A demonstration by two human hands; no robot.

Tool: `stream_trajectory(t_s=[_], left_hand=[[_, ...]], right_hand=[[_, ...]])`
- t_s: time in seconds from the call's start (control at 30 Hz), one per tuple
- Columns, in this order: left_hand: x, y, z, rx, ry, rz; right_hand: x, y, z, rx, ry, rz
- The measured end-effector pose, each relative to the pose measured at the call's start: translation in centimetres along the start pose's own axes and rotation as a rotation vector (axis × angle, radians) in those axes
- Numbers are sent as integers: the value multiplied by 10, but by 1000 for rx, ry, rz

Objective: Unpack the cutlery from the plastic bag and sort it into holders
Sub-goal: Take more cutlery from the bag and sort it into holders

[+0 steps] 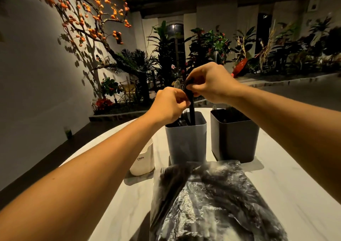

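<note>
The plastic bag (212, 202) of black cutlery lies at six o'clock, while at twelve left hand (168, 105) and right hand (212, 83) pinch one black utensil (191, 109) standing in the grey holder (186, 141).

"CREW" (dark print) on white holder (143, 159)

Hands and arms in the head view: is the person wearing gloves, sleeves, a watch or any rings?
Nothing worn shows. The left hand and right hand are bare, with no gloves, and no rings show on the fingers in view. Both forearms are uncovered from wrist to frame edge: no sleeves, watch, bracelet or strap. Warm, dim lighting could hide small details.
</note>
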State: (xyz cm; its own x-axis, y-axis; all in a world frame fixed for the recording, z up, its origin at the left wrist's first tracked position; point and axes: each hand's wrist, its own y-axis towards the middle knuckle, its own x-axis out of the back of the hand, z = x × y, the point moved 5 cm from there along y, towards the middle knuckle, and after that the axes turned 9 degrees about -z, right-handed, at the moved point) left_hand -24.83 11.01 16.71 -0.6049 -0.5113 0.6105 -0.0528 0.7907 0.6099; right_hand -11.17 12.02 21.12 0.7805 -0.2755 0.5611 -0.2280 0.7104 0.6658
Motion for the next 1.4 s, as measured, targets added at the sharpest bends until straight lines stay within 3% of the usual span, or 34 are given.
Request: stream_trajectory(t_s=[0.2,0.3,0.4,0.53,0.77,0.97,1.13,1.4], left_hand=[[-9,-2,39,116,-75,-28],[-10,-10,48,161,-186,-2],[-6,-19,49,198,-306,25],[6,-34,38,164,-372,96],[51,-64,48,140,-289,97],[88,-79,69,160,-235,2],[98,-74,94,101,-33,-97],[77,-72,141,195,90,-105]], right_hand=[[-41,0,-43,-134,-199,217],[-45,-1,-52,-162,-207,192],[-40,-1,-41,-156,-75,140],[-48,-16,-10,-211,193,221],[-77,-40,36,-224,479,368],[-110,-38,71,-78,308,264],[-129,-31,78,1,172,128],[-172,-27,54,2,-42,190]])
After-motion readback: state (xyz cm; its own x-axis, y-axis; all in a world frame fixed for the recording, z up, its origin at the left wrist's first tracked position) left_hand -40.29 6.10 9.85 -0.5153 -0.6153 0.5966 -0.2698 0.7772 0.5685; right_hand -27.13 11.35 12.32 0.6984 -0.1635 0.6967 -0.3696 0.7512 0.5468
